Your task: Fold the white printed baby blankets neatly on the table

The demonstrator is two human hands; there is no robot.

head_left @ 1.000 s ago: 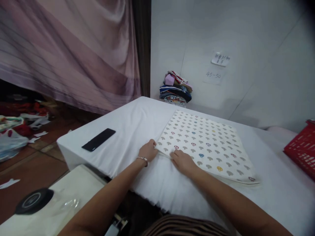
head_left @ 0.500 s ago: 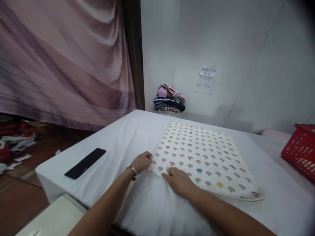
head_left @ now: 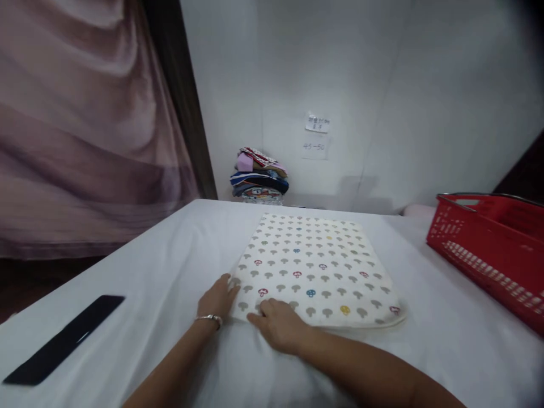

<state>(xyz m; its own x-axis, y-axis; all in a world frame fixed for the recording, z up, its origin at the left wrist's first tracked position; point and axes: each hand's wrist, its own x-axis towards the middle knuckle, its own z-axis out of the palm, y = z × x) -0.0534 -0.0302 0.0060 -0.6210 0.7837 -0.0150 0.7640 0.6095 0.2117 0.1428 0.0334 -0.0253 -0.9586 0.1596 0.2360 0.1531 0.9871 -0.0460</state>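
A folded white cloth (head_left: pixel 317 266) printed with grey and coloured mushrooms lies flat on the white-covered table, its near edge toward me. At its near left corner, my left hand (head_left: pixel 216 297) rests against the side edge, open, fingertips and thumb touching the fabric; a silver bracelet circles the wrist. My right hand (head_left: pixel 280 327) lies on the near edge, open, with bent fingers on top of the print and the thumb apart, pointing left. The undersides of both hands are hidden.
A red plastic basket (head_left: pixel 488 249) stands on the table at the right. Against the wall is a stack of folded fabrics (head_left: pixel 259 175), left of two paper notes (head_left: pixel 317 136). A flat black strip (head_left: pixel 63 340) lies at the table's left. A pink curtain (head_left: pixel 85 124) hangs beyond.
My view has turned right and closer, bringing more of the red basket into sight. Both hands stay at the cloth's near left part, the left one lying more along its side edge.
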